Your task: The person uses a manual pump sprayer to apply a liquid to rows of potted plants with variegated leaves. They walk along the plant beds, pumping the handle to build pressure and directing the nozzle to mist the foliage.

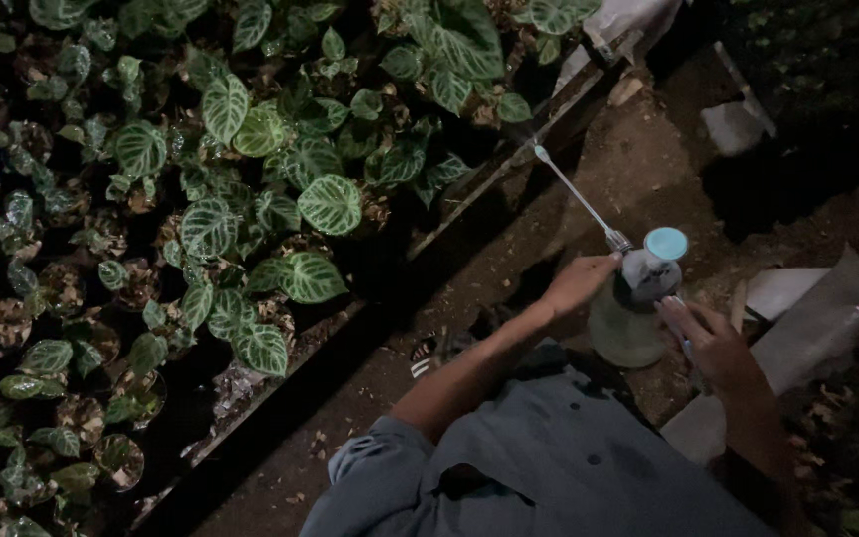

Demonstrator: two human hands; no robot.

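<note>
A pale pump sprayer bottle (626, 328) with a grey head and a light blue knob sits between my hands. Its thin metal wand (574, 192) reaches up and left toward the plants, ending in a small nozzle. My left hand (579, 281) rests on the sprayer head where the wand joins. My right hand (716, 343) grips the handle side of the sprayer. My grey sleeves and shirt fill the bottom middle of the view.
Many small pots of dark green, white-veined leafy plants (251, 189) crowd a low bed on the left, bordered by a dark wooden edge (469, 204). Bare soil path (638, 169) runs diagonally. Pale flat stones or sheets (807, 318) lie at right.
</note>
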